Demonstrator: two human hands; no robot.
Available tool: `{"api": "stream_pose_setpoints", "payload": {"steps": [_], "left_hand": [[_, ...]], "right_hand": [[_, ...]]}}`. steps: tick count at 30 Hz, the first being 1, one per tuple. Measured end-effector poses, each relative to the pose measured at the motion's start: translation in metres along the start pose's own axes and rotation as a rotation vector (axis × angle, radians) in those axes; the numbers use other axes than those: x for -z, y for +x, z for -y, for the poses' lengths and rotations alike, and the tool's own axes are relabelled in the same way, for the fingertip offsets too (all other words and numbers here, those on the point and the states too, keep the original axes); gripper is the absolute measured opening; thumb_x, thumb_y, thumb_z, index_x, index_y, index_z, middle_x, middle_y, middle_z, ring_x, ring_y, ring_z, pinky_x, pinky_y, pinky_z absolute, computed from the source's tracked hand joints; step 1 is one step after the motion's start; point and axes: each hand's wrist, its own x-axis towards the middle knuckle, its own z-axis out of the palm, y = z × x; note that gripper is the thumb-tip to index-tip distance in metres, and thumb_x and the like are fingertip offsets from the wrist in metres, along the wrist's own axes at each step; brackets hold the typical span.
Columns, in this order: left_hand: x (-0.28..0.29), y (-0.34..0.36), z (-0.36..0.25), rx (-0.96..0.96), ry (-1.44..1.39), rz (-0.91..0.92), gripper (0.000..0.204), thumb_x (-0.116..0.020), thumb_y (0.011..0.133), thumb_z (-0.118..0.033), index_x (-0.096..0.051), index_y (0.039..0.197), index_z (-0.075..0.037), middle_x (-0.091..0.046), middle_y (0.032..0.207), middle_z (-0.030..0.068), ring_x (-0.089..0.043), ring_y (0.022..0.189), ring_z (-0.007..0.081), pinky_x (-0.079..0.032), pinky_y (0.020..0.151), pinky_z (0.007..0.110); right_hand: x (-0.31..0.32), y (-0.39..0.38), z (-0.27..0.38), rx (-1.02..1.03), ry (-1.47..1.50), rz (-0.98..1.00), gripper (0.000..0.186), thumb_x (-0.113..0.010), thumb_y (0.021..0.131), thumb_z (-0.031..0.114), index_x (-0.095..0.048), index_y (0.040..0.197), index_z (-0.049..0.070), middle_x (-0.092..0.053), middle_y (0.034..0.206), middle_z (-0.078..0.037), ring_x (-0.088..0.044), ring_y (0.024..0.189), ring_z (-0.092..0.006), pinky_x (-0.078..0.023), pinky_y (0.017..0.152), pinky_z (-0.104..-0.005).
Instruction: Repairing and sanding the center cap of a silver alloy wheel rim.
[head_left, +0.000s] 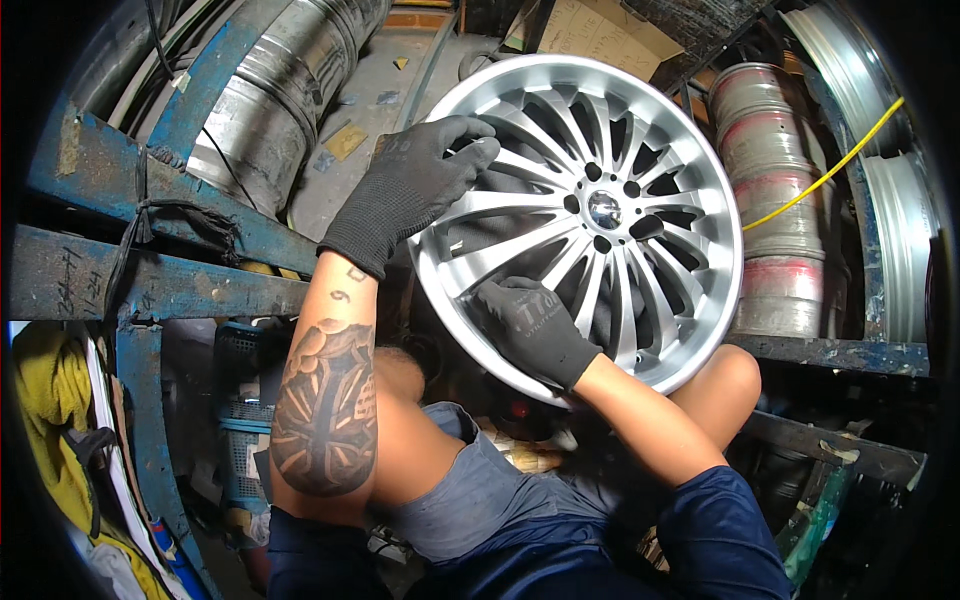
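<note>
A silver multi-spoke alloy wheel leans face-up in front of me, over my legs. Its round centre cap is ringed by several dark bolt holes. My left hand, in a black knitted glove, is at the upper left of the wheel, its bent fingers closed over the outer lip and reaching in toward the spokes. My right hand, gloved the same way, presses against the lower-left spokes inside the lip. Its fingers are curled together, and their tips are hidden by the hand, so anything in them does not show.
Blue metal racking stands at my left, with bare wheel barrels behind it. More wheels are stacked at the right, where a yellow hose crosses. Cardboard lies at the back. A blue basket stands lower left.
</note>
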Motion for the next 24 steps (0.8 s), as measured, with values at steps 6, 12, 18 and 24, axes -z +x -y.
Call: {"api": "stream_pose_setpoints", "payload": {"steps": [6,12,18,24], "left_hand": [[0.002,-0.006,-0.003,0.06,0.085,-0.04,0.051,-0.064,0.097,-0.046,-0.065,0.126,-0.004,-0.071,0.113,0.0122,-0.067,0.101,0.0164,-0.052,0.09,0.032],[-0.001,-0.005,-0.003,0.007,0.162,-0.107,0.056,-0.064,0.097,-0.048,-0.061,0.132,-0.004,-0.07,0.114,0.0139,-0.066,0.105,0.0193,-0.051,0.093,0.033],[-0.007,0.0,-0.008,-0.02,0.035,-0.038,0.057,-0.064,0.096,-0.047,-0.06,0.133,-0.004,-0.07,0.114,0.0147,-0.067,0.098,0.0188,-0.052,0.088,0.033],[-0.008,-0.005,-0.026,0.136,-0.012,0.064,0.056,-0.062,0.098,-0.047,-0.06,0.133,-0.004,-0.071,0.104,0.0126,-0.068,0.086,0.0177,-0.054,0.083,0.033]], "right_hand": [[0.004,0.008,0.009,-0.044,0.015,0.035,0.016,-0.067,0.084,0.01,-0.058,0.095,0.002,-0.065,0.083,-0.021,-0.065,0.086,-0.0411,-0.051,0.079,-0.0494],[-0.003,0.01,0.006,-0.052,0.015,0.034,0.012,-0.066,0.086,0.009,-0.058,0.092,0.001,-0.064,0.081,-0.021,-0.064,0.083,-0.0423,-0.051,0.079,-0.048],[0.001,0.007,0.0,0.028,0.036,0.015,0.013,-0.067,0.086,0.01,-0.058,0.09,0.002,-0.062,0.076,-0.019,-0.063,0.08,-0.0412,-0.051,0.078,-0.0467],[0.013,0.004,0.006,-0.037,0.06,0.04,0.012,-0.065,0.089,0.011,-0.058,0.091,0.002,-0.062,0.078,-0.021,-0.064,0.083,-0.0403,-0.05,0.076,-0.0484]]}}
